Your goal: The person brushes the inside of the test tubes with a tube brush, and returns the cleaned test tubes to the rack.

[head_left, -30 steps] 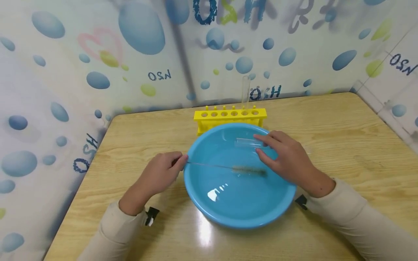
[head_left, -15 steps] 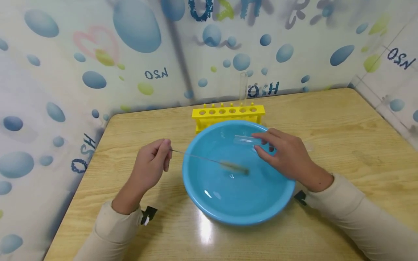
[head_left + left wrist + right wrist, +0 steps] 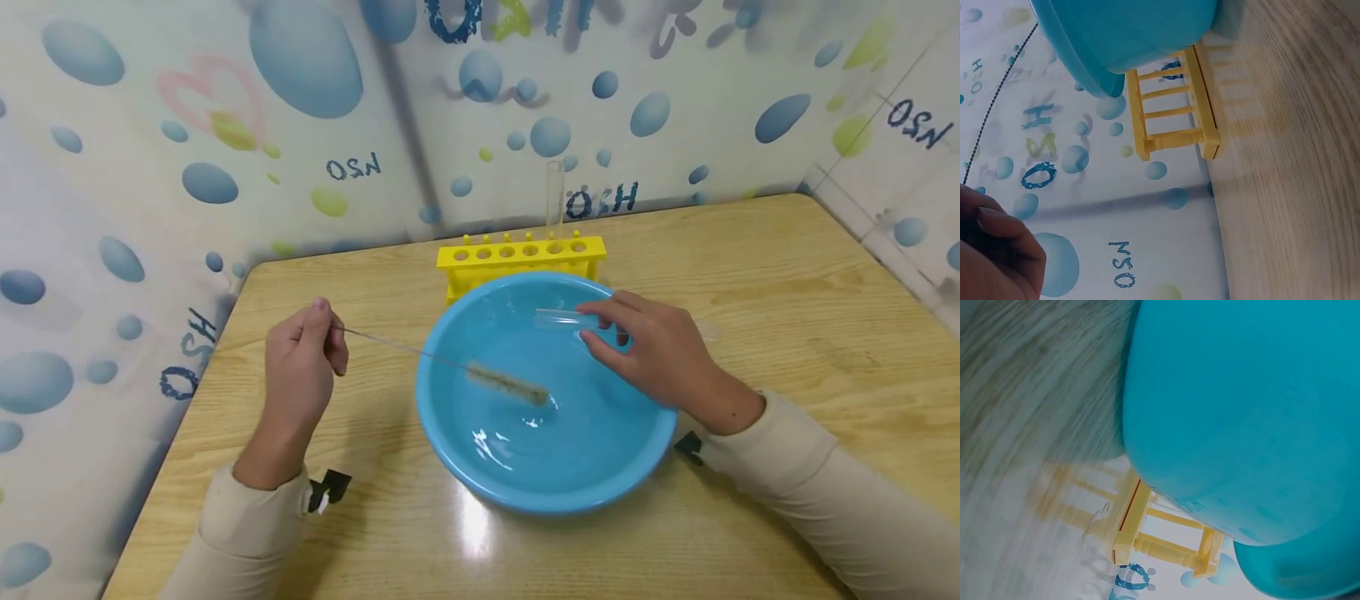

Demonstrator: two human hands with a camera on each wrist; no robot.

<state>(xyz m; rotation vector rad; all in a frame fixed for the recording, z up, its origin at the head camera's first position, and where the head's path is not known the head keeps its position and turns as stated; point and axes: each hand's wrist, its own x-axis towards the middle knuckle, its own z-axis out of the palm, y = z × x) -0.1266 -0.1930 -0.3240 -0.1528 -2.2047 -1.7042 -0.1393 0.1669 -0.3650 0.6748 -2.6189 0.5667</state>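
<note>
My left hand [image 3: 300, 354], left of the blue basin [image 3: 546, 500], pinches the thin twisted wire handle of a test tube brush [image 3: 506, 383]. The brush slants down to the right, its bristled end over the water in the basin. In the left wrist view the wire [image 3: 1002, 81] runs up from the curled fingers [image 3: 1007, 234]. My right hand [image 3: 656, 354] reaches over the basin's right rim and holds a clear glass test tube [image 3: 557, 318] between thumb and fingers. The tube lies about level, its free end pointing left. The right wrist view shows the basin's outer wall [image 3: 1241, 425] but no hand.
Behind the basin stands a yellow test tube rack [image 3: 521, 254], with one clear test tube [image 3: 554, 196] upright in it. All of this stands on a wooden table [image 3: 360, 287] against a patterned wall [image 3: 420, 100]. A small clear item [image 3: 707, 331] lies beyond my right hand.
My left hand has moved left and up from the basin's rim, drawing the brush left and tilting it. The right hand keeps the tube in nearly the same place.
</note>
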